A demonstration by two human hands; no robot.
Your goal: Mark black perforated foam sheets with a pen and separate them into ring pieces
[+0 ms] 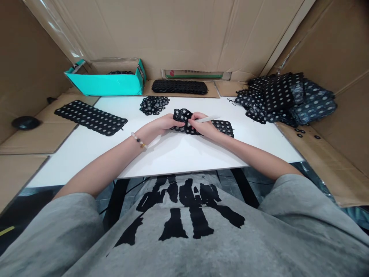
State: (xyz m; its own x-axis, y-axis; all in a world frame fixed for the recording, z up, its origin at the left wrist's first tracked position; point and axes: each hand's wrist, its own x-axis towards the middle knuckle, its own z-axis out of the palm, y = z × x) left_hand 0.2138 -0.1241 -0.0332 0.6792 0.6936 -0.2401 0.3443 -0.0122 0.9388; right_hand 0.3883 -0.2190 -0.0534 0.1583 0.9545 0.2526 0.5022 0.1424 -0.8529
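Observation:
Over the middle of the white table, my left hand (pixel 170 122) grips a black sheet of linked rings (pixel 182 114) with its thumb on top. The sheet is bent up at this end, while its other end (pixel 225 126) lies flat beyond my right wrist. My right hand (pixel 200 120) is closed around a slim white pen-like tool (pixel 208 118), its fingertips against the sheet. The tool's tip is hidden among fingers and rings. Just behind my left hand lies a heap of loose black rings (pixel 154 105).
Another black dotted sheet (pixel 91 117) lies at left, near a dark rounded object (pixel 25 122). Behind stand a turquoise box (pixel 106 84) and a stack of black sheets (pixel 179 87). A large pile of sheets (pixel 278 94) fills the back right. Cardboard walls (pixel 184 34) enclose the table (pixel 173 154).

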